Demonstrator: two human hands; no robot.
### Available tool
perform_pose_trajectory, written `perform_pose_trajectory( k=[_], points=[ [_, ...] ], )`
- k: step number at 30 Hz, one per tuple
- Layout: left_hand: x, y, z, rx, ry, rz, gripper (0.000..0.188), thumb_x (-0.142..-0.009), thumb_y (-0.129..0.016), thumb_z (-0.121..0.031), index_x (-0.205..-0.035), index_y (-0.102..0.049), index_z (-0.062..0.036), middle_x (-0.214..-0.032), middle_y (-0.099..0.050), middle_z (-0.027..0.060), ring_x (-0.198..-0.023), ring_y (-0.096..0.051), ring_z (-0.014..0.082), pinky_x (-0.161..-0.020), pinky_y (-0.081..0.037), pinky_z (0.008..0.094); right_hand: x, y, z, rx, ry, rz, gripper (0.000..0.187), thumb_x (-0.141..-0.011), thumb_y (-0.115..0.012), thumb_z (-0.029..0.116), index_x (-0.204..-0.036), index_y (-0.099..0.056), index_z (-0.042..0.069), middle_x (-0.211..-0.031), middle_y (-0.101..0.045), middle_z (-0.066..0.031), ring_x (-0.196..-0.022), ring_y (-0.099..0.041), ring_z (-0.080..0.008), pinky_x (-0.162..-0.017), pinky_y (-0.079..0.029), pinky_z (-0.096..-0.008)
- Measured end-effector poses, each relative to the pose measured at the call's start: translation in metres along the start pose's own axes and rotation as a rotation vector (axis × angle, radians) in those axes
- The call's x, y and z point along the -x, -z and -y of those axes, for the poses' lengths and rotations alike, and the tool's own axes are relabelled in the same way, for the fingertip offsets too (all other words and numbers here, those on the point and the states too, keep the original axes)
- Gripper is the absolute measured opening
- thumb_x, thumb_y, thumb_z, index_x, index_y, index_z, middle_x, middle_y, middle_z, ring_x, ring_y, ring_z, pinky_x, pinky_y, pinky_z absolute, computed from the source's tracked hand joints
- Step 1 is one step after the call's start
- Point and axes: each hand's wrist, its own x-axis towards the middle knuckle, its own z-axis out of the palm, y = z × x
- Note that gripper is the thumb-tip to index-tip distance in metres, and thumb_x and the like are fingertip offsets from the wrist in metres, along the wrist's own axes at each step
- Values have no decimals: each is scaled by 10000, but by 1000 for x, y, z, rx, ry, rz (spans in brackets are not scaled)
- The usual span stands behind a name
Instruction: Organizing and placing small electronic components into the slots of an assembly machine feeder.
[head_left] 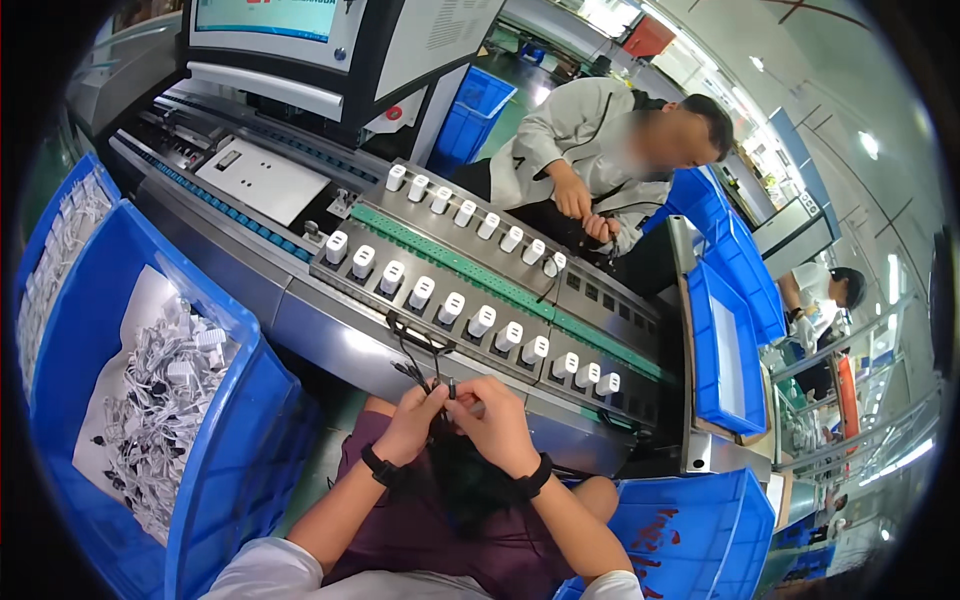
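Observation:
My left hand (410,425) is closed on a few thin black cables (406,345), which loop up over the near edge of the metal fixture. Close beside it, my right hand (492,422) pinches a black cable end (452,388) between thumb and fingers. Both hands are above my lap, just in front of the bench. Beyond them, a near row of white chargers (422,292) with dark slots stands upright in the metal fixture (480,262). A second row of white chargers (465,212) stands behind a green strip (455,265).
A blue bin (215,470) of tangled white corded adapters (160,420) stands at left. Across the bench a co-worker (590,150) works with both hands together. A screened machine (290,50) rises at far left. Blue trays (728,350) and a blue bin (690,530) are right.

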Motion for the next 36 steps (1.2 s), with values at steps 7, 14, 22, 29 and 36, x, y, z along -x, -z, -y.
perform_pose_trajectory(
  k=[7, 14, 22, 29, 36],
  points=[
    [0, 53, 8, 72, -43, -88, 299, -1124, -443, -324, -1007, -559, -75, -726, -497, 9, -621, -486, 137, -569, -411, 288, -36, 2, -5, -409, -215, -142, 218, -1024, -622, 91, -1222, -576, 13, -762, -614, -22, -655, -589, -87, -565, -453, -237],
    [17, 76, 11, 392, 114, -126, 254, -1120, -443, -321, -972, -517, -129, -644, -355, -4, -525, -342, 112, -487, -285, 286, -80, 17, 41, -347, -41, -73, 243, -1046, -583, 110, -1269, -567, 16, -775, -607, -14, -630, -536, -58, -549, -413, -225],
    [7, 81, 24, 323, 122, -155, 206, -1096, -505, -268, -968, -517, -108, -634, -374, -9, -504, -360, 112, -481, -294, 279, -44, 25, 27, -432, -161, -104, 233, -1031, -602, 83, -1253, -612, 12, -792, -630, -24, -647, -551, -62, -568, -430, -226],
    [15, 75, 23, 294, 102, -132, 227, -1084, -535, -269, -955, -542, -81, -645, -384, -7, -521, -378, 123, -491, -303, 293, 13, 76, -15, -308, -227, -258, 206, -1041, -601, 126, -1191, -646, -9, -821, -674, -52, -641, -571, -84, -592, -460, -231],
    [17, 70, 21, 242, 115, -137, 192, -1071, -553, -223, -945, -541, -78, -620, -386, -14, -495, -388, 109, -481, -323, 282, 65, 106, -42, -452, -376, -440, 199, -1045, -597, 139, -1144, -659, -23, -820, -707, -78, -641, -602, -95, -605, -494, -239]
  ],
)
